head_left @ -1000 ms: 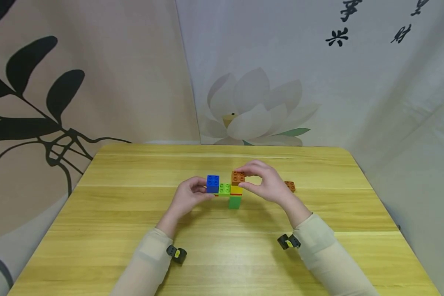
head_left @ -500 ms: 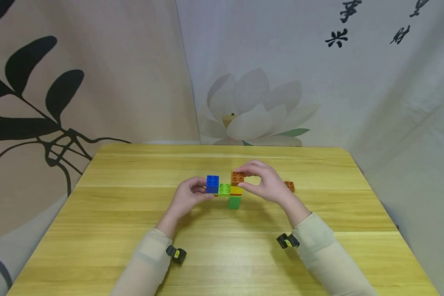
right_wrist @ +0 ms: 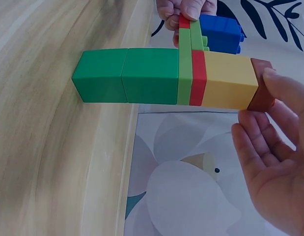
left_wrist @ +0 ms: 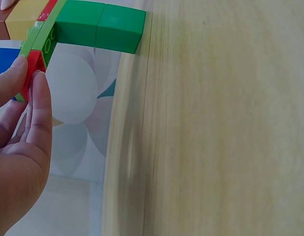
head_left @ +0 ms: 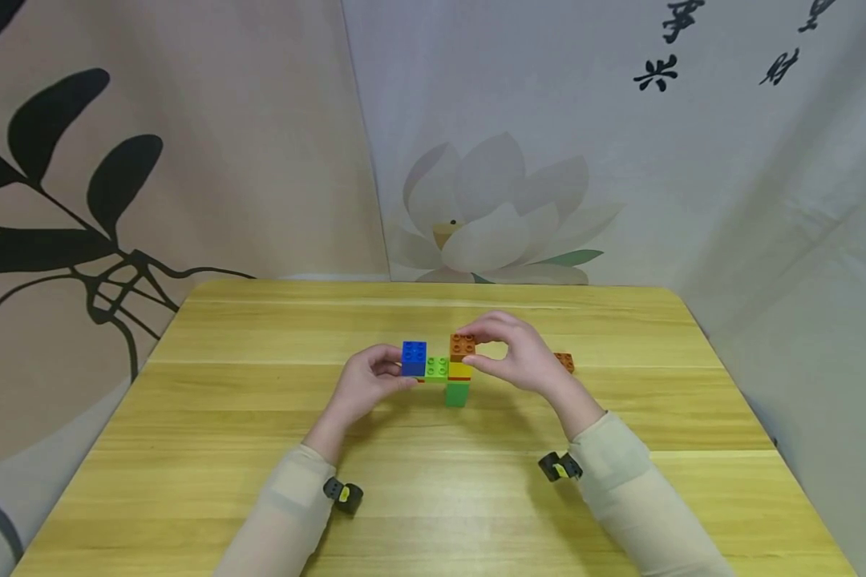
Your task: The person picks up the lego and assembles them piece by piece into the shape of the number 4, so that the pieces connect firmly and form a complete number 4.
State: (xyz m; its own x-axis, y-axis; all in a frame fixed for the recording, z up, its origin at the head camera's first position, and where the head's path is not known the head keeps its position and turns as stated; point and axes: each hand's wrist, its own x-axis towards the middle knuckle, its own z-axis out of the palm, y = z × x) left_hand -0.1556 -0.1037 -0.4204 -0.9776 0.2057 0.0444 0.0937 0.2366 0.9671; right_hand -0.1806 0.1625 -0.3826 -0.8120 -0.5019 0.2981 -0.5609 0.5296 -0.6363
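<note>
A toy-brick build stands on the table, with two stacked green bricks [right_wrist: 126, 75] as its column. Across them lie lime-green plates [head_left: 436, 368]; above the column come a red plate [right_wrist: 198, 79], a yellow brick [right_wrist: 229, 79] and an orange-brown brick [head_left: 463, 347] on top. At the left end a blue brick [head_left: 414, 358] sits on the lime plates, and a small red piece [left_wrist: 37, 61] lies under them. My left hand [head_left: 364, 383] pinches that left end, thumb and fingers at the red piece. The right hand [head_left: 518, 355] pinches the orange-brown brick between thumb and fingers.
Another orange-brown brick [head_left: 565, 363] lies on the wooden table [head_left: 447, 505], partly behind the right hand. A printed cloth [head_left: 296, 144] hangs behind the table's far edge. Small black cameras are worn at both wrists.
Both hands keep their grip on the build. Nothing visibly moves beyond a very slight shift of the whole view.
</note>
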